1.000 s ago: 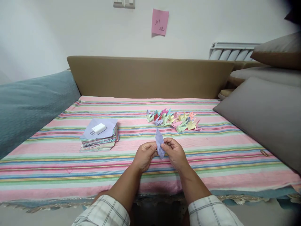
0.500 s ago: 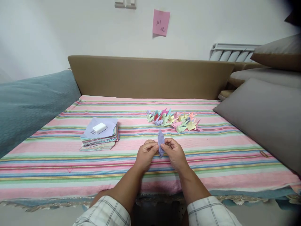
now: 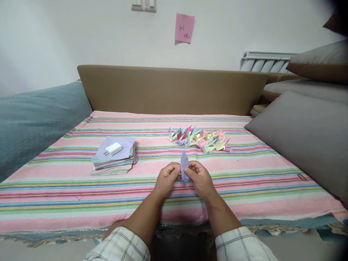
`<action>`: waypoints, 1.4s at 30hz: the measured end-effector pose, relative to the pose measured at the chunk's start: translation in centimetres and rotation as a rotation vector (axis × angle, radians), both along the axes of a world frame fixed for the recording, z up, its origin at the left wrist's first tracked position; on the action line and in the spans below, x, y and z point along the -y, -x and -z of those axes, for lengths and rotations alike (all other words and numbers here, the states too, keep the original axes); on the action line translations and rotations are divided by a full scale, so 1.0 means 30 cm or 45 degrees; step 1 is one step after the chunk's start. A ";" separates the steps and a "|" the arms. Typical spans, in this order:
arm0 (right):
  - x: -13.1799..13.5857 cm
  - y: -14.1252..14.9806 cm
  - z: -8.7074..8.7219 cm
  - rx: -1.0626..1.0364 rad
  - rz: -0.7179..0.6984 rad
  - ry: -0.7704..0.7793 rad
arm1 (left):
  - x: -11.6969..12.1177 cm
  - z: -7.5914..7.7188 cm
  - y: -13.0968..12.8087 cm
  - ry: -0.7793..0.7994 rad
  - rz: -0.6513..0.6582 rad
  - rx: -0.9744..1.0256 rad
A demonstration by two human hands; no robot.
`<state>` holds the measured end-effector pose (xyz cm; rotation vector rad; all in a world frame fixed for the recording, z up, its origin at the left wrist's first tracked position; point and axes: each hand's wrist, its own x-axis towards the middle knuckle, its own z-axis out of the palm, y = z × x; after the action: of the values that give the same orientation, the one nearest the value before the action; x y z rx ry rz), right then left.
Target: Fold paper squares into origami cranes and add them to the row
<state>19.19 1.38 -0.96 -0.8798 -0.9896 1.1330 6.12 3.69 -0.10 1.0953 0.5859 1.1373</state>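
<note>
A folded piece of purple origami paper (image 3: 184,168), long and narrow with pointed ends, stands upright between my two hands. My left hand (image 3: 168,178) pinches its left edge between thumb and fingers. On the other side, my right hand (image 3: 199,177) grips it, the thumb pressed on the face of the paper. The fingertips behind the paper are partly hidden. Just beyond my hands lies a group of folded paper cranes (image 3: 208,146) in several colours.
To the left is a stack of square coloured paper (image 3: 114,166) with a white charger plug (image 3: 114,148) on top. A striped cloth (image 3: 67,217) covers the seat. Grey cushions (image 3: 307,137) line the right, and a small brown ring (image 3: 302,177) lies near them.
The purple paper has turned in my fingers and looks narrower than a second ago. Both hands stay in nearly the same place, and the view has shifted slightly.
</note>
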 end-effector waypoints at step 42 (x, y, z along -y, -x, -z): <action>0.013 0.013 -0.017 -0.093 -0.046 0.066 | 0.010 -0.005 -0.012 0.163 0.025 0.063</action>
<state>18.80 1.00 -0.45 -0.8589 -0.9228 1.2175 6.48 3.40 0.06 0.9586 0.6000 1.0920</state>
